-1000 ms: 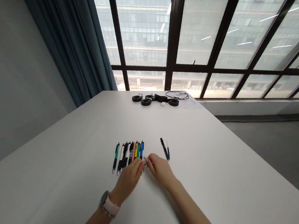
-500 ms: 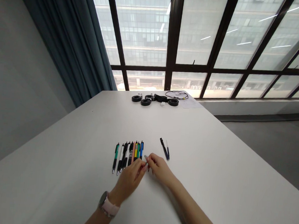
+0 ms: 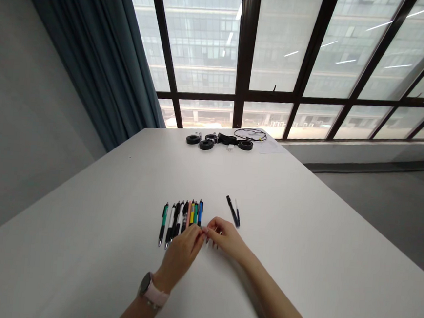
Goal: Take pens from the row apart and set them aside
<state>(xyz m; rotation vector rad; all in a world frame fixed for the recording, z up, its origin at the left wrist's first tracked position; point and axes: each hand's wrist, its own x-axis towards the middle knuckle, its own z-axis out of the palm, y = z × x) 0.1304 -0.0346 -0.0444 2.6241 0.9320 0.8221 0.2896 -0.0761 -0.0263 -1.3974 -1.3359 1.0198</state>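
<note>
Beside the blue pen (image 3: 200, 212), left hand (image 3: 187, 243) and right hand (image 3: 227, 238) pinch a small part (image 3: 202, 228), presumably steadying it. Fingers mostly hide it.

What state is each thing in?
Left hand: fingers pinched together
Right hand: fingers curled, meeting the left hand's
Small piece: held between hands, mostly hidden
Row of pens: side by side, partly covered by left hand
Black pen piece: lying loose
Watch: strapped on
Front black roll: lying flat
Cable: loosely looped
Curtain: drawn aside
</note>
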